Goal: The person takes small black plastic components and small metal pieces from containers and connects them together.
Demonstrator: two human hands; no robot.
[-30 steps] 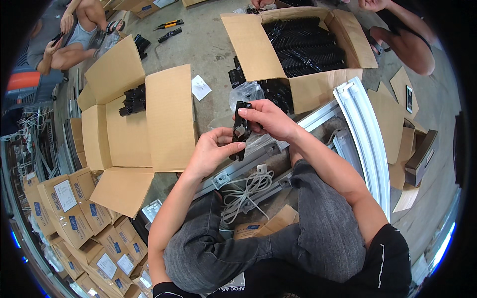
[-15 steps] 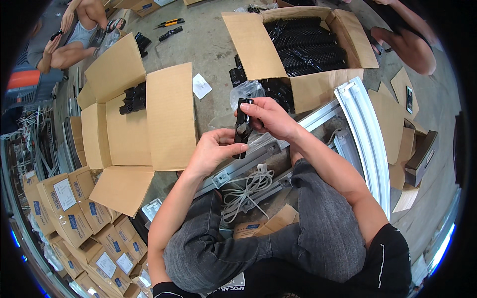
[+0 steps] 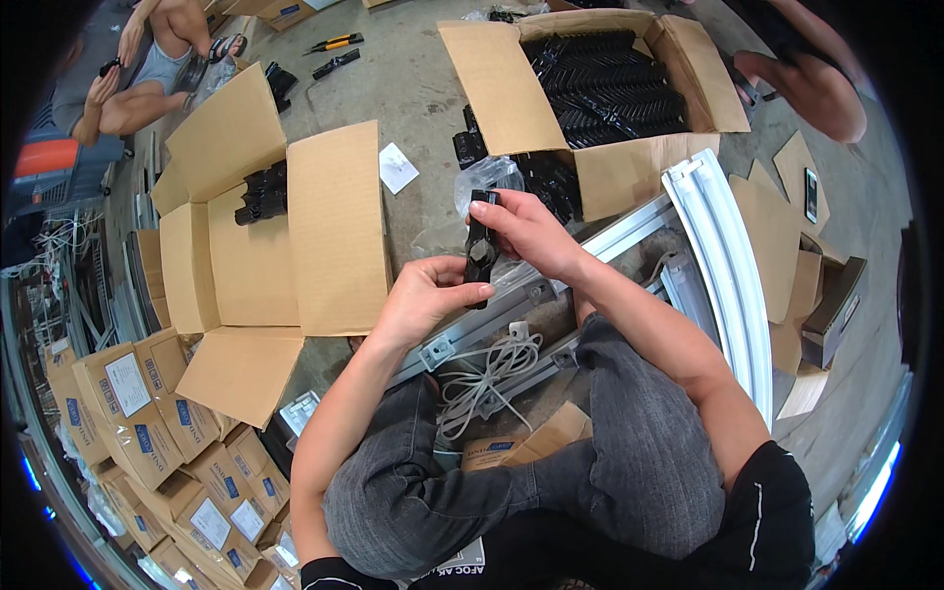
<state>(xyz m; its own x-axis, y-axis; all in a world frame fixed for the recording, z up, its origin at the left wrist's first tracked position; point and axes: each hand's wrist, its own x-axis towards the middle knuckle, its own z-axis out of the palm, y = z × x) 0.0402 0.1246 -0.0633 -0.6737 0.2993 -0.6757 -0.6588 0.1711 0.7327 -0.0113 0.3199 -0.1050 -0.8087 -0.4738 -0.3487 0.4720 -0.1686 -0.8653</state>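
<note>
Between both hands I hold a black, glossy elongated part [image 3: 481, 252] upright above the metal rails. My left hand [image 3: 430, 293] pinches its lower end, thumb across the front. My right hand [image 3: 528, 232] grips its upper end, with the thumb near the top. Its exact kind cannot be made out. Similar black parts [image 3: 610, 84] fill an open cardboard box [image 3: 644, 169] at the far right. A smaller stack of black parts [image 3: 263, 193] sits inside the open carton [image 3: 254, 285] at the left.
Aluminium rails [image 3: 629, 231] and a curved white profile [image 3: 726, 285] lie before me. A coiled white cable [image 3: 489, 382] rests between my legs. Several closed cartons [image 3: 133, 408] are piled at the left. A phone [image 3: 810, 195] lies at the right. Two people sit at the far corners.
The black part and both hands stay nearly in place. The part appears slightly turned in my fingers, with its grip unchanged.
</note>
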